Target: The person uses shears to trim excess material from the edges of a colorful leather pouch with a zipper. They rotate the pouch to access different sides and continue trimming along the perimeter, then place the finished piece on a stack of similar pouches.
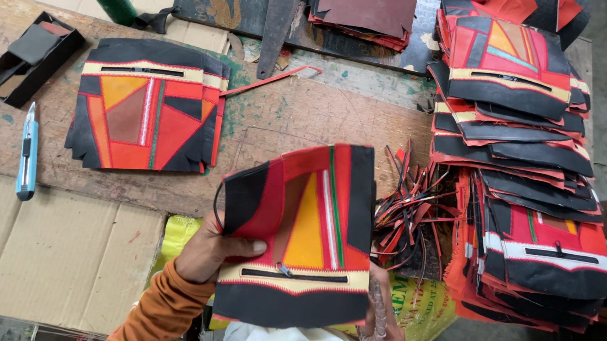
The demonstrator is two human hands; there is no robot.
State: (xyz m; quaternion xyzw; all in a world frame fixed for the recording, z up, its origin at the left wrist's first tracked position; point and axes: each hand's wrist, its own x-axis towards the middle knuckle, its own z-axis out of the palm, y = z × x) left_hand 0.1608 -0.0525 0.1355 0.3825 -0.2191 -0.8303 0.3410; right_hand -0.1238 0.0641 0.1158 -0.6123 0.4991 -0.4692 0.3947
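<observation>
My left hand (206, 252) grips the left edge of a patchwork leather panel (297, 235), red, black, orange and yellow, with a black zipper along a cream strip. My right hand (379, 322) is mostly hidden under the panel's lower right corner, holding it there; a clear ridged handle, seemingly of a tool, shows by the fingers. The panel is held up in front of me, above the table edge. A small stack of similar panels (148, 106) lies on the table at upper left.
A tall pile of matching panels (523, 155) fills the right side. Thin leather offcut strips (413, 209) lie beside it. A blue utility knife (26, 151), a black tray (28, 58), cardboard sheets (60, 259) and maroon leather sheets (366, 2) surround the wooden table (279, 122).
</observation>
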